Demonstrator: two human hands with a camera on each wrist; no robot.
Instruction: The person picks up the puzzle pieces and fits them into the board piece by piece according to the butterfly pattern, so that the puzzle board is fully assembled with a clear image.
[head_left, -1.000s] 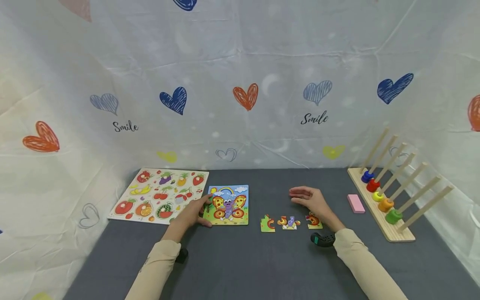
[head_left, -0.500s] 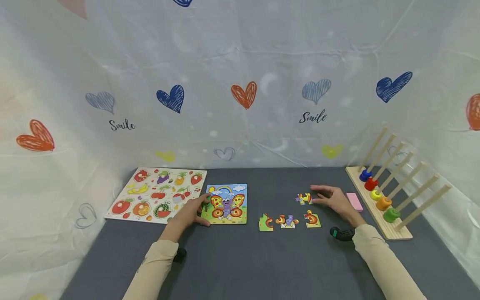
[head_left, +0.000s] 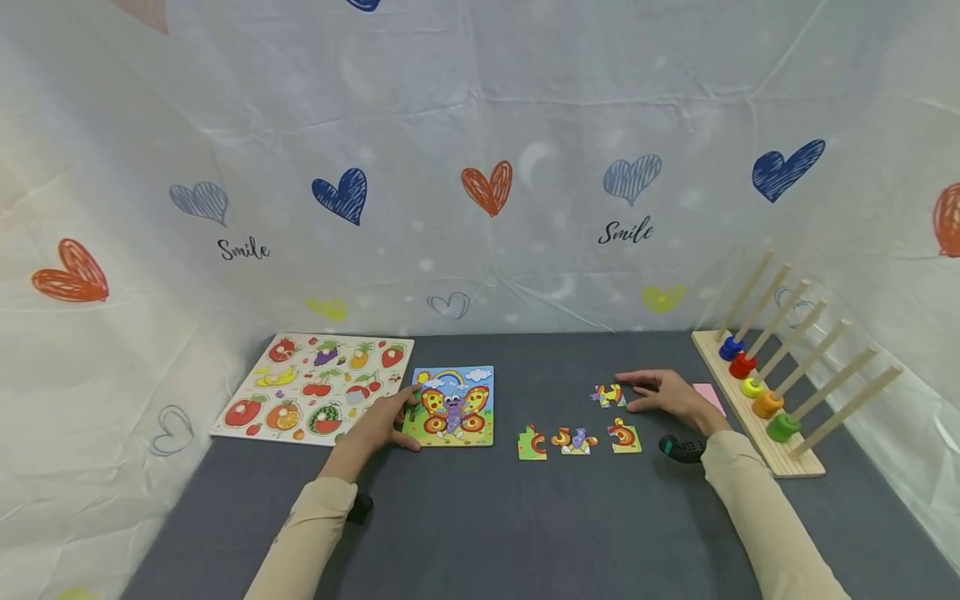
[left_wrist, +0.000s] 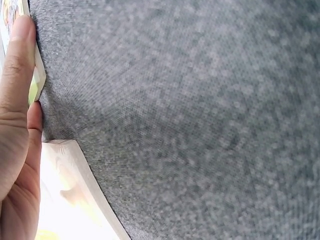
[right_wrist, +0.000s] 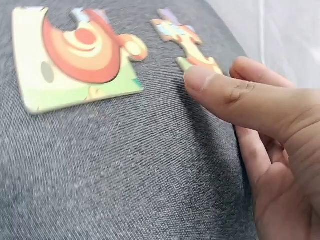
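In the head view, my left hand [head_left: 386,425] holds the lower left corner of the square butterfly puzzle [head_left: 452,406], thumb along the near edge, fingers at the left edge. The left wrist view shows the thumb [left_wrist: 20,65] against that edge. My right hand [head_left: 667,396] rests beside a yellow-orange butterfly jigsaw piece [head_left: 609,396]; thumb and index finger lie apart at its right side. In the right wrist view the thumb tip [right_wrist: 200,80] overlaps this piece's near end [right_wrist: 192,42]. A corner piece [right_wrist: 82,55] lies close by.
Two more pieces, a green one [head_left: 532,443] and a purple-bodied one [head_left: 576,442], lie nearer me. A fruit peg board [head_left: 311,390] adjoins the puzzle's left. At right stand a pink block [head_left: 708,396] and a wooden peg stand [head_left: 780,457] with coloured rings.
My right hand moves right, uncovering the yellow-orange piece, then shifts slightly left until its fingers are at the piece's right side. The left hand stays at the butterfly puzzle.
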